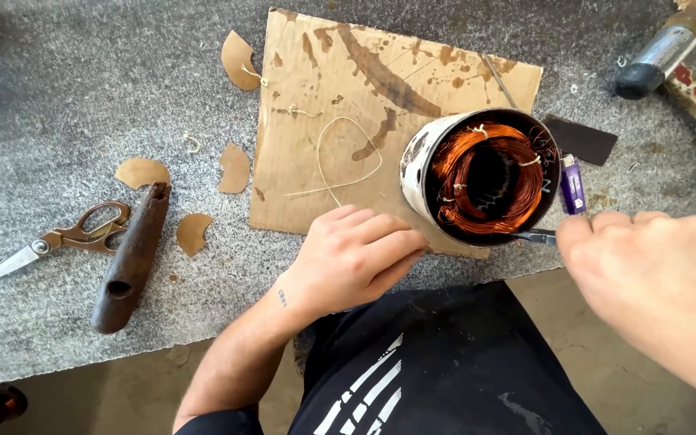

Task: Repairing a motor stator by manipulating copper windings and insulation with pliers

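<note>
The left hand (356, 254) is resting on the near edge of the cardboard sheet (340, 121), its fingers curled together and its fingertips touching the polished wall of the motor stator (483, 177); whether it is pinching anything there is not showing. The right hand (654, 278) is closing thumb and forefinger on a thin dark metal tool (535, 236), whose tip is pointing into the stator's lower rim. The stator is lying tilted on the right part of the cardboard, its open mouth facing up and showing copper windings (493, 181) tied with pale string.

One loose loop of string (348, 157) is lying on the cardboard just left of the stator. One purple lighter (572, 185) is sitting just beside the stator on its right, with one dark flat card (582, 138) behind it. Four brown paper scraps (235, 167) are lying scattered on the grey work surface (66, 97) left of the cardboard. One pair of scissors (66, 238) and one dark wooden tube (132, 258) are lying side by side at far left, well apart from both hands. Two hammers (662, 52) are showing at the top right corner
</note>
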